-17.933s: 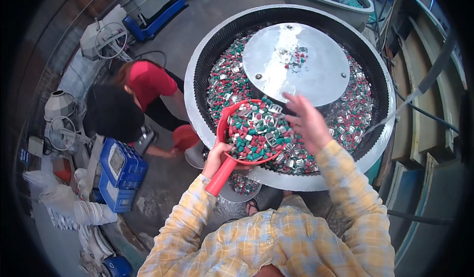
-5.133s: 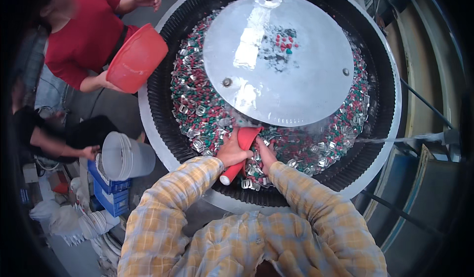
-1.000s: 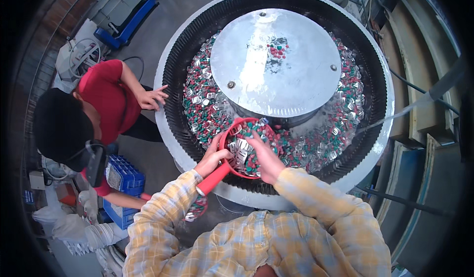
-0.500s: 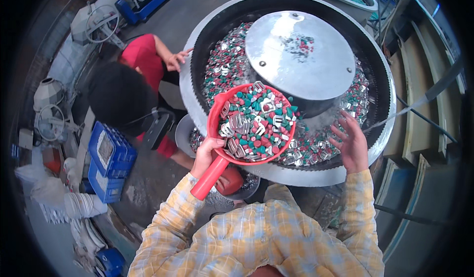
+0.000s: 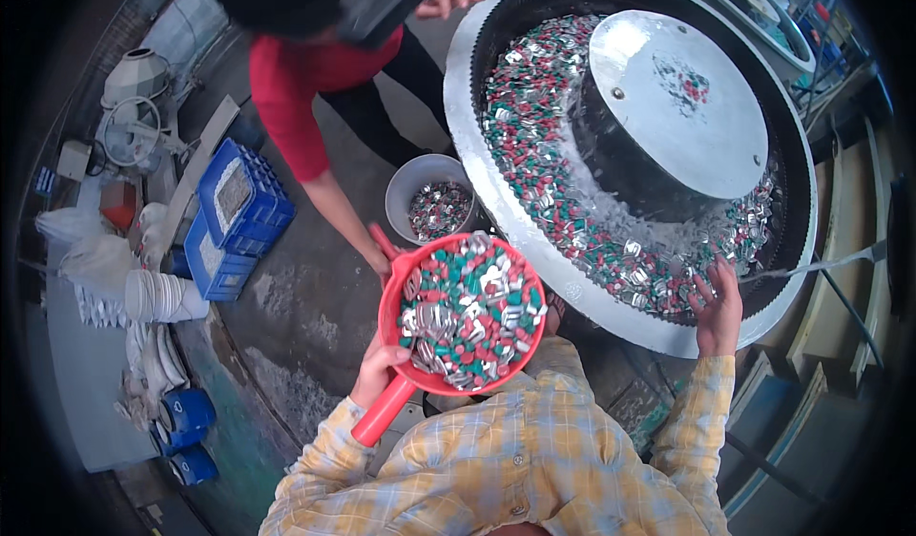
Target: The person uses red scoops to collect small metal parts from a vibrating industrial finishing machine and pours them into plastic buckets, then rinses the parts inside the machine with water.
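Note:
My left hand (image 5: 376,374) is closed around the red plastic scoop (image 5: 385,410) where its handle meets the bowl. A heap of metal buckle-like pieces mixed with red and green cone-shaped pebbles (image 5: 472,312) fills the scoop. It hangs in front of my body, left of a big round tub (image 5: 563,283). Over the tub's near right side, my right hand (image 5: 718,312) is open with fingers spread and holds nothing. Water, pebbles and metal pieces lie in the tub's ring, around a central drum with a shiny metal lid (image 5: 679,102).
A co-worker in a red shirt (image 5: 291,121) reaches down past my scoop, gripping a red handle (image 5: 384,241). A white bucket (image 5: 393,197) with mixed pieces stands between us. Blue crates (image 5: 243,207) are stacked at left. A thin pipe (image 5: 840,262) reaches over the tub's right rim.
My view has shifted, so the tub sits further right. The filled scoop has moved off the tub's edge toward the bucket. The co-worker's red tool has come out from over the bucket area.

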The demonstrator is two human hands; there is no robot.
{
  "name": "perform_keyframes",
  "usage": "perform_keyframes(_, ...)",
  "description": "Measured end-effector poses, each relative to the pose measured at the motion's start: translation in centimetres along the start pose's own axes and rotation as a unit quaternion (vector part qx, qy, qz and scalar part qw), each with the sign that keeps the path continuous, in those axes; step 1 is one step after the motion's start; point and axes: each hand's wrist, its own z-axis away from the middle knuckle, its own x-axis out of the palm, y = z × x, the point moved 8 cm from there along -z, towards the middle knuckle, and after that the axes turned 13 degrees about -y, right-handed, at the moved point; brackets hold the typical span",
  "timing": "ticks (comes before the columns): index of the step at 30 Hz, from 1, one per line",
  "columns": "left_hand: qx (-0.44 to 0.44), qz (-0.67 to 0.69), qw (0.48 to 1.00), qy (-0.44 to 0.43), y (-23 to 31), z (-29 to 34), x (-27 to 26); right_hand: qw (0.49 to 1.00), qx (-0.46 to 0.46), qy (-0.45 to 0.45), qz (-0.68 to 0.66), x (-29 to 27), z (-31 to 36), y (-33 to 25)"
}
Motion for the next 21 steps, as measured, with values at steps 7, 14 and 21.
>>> perform_keyframes(7, 0.075, -0.073, 0.992, 0.066, -3.5, 0.6, -4.0, 0.999, -0.004, 0.004, 0.038, 0.1, -0.7, 0.7)
perform_keyframes(14, -0.083, -0.558, 0.776, 0.280, -7.9, -3.3, -8.3, 0.996, -0.027, 0.014, 0.087, 0.1, -0.9, 0.3)
perform_keyframes(21, -0.024, -0.787, 0.591, 0.177, -10.6, -7.2, -8.1, 0.981, -0.019, 0.090, 0.174, -3.9, -1.5, 0.1)
